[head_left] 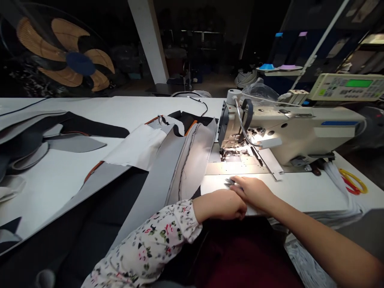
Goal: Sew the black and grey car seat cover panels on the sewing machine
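Observation:
My left hand, in a flowered sleeve, rests at the table's front edge with its fingers curled under; whether it holds anything is hidden. My right hand lies on the white table just in front of the sewing machine, fingertips pinched on a small dark object that I cannot name. A long grey fabric piece with a stitched seam lies left of both hands, running from the machine's needle area toward me. The machine's lamp lights the needle plate.
More grey, white and black fabric pieces lie over the left of the white table. A fan stands at the back left. A control panel sits behind the machine. Yellow and red loops lie at the right.

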`<act>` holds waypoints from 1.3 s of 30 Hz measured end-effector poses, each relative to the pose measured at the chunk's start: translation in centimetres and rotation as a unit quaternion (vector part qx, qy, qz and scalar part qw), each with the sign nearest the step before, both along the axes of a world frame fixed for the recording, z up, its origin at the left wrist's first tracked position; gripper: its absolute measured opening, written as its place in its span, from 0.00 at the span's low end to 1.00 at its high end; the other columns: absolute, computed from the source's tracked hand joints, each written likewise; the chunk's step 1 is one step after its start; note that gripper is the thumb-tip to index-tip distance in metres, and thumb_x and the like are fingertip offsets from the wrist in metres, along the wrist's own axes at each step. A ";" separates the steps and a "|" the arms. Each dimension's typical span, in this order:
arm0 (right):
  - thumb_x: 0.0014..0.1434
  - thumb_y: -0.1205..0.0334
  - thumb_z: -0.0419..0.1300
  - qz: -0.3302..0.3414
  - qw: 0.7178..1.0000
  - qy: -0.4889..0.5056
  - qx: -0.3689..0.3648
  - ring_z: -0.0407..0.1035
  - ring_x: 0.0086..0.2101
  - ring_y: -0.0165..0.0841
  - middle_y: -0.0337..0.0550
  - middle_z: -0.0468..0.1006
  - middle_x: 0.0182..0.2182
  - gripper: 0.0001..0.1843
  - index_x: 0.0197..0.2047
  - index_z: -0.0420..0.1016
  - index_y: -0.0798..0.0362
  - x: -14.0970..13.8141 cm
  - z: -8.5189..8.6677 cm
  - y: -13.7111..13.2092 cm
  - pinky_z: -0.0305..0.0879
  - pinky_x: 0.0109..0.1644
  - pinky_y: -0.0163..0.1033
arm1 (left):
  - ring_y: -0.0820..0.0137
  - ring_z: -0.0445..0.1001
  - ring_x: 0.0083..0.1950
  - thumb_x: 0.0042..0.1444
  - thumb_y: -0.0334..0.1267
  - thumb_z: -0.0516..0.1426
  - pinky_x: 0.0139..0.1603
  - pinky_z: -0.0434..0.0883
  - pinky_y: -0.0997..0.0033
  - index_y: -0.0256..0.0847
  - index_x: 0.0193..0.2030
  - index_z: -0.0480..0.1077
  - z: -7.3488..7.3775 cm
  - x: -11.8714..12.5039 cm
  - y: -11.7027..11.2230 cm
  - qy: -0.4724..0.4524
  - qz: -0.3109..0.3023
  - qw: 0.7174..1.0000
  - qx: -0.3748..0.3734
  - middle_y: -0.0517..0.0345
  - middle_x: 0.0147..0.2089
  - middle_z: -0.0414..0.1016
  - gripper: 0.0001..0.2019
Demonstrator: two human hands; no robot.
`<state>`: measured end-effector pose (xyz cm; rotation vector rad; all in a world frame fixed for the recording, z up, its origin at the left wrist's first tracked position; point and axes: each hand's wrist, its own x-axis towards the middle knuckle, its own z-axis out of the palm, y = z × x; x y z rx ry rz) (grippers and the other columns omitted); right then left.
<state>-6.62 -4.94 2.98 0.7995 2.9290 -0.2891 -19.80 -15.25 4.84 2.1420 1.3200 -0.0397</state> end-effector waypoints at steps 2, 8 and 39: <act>0.69 0.50 0.53 -0.016 1.000 0.022 -0.014 0.78 0.41 0.40 0.45 0.85 0.43 0.19 0.54 0.78 0.47 2.6 0.0 0.8 0.66 0.40 0.39 | 0.67 0.76 0.39 0.65 0.35 0.58 0.37 0.65 0.70 0.45 0.46 0.80 -0.2 -0.1 -0.1 0.005 0.001 1.000 0.005 0.61 0.41 0.83 0.09; 0.67 0.42 0.50 -0.182 0.980 0.078 0.020 0.79 0.40 0.43 0.48 0.85 0.46 0.27 0.56 0.79 0.48 12.3 0.0 6.7 0.70 0.43 0.43 | 0.66 0.78 0.43 0.64 0.32 0.57 0.43 0.68 0.70 0.45 0.44 0.80 -0.5 -0.3 -0.3 -0.009 0.009 1.000 0.017 0.59 0.43 0.83 0.10; 0.67 0.69 0.48 -0.007 0.964 0.179 0.194 0.70 0.51 0.51 0.63 0.78 0.52 0.21 0.58 0.75 0.62 4.9 1.6 7.5 0.70 0.54 0.53 | 0.61 0.76 0.54 0.67 0.28 0.54 0.56 0.74 0.63 0.38 0.52 0.77 4.9 -6.2 -4.8 0.082 0.160 0.967 0.180 0.49 0.53 0.78 0.13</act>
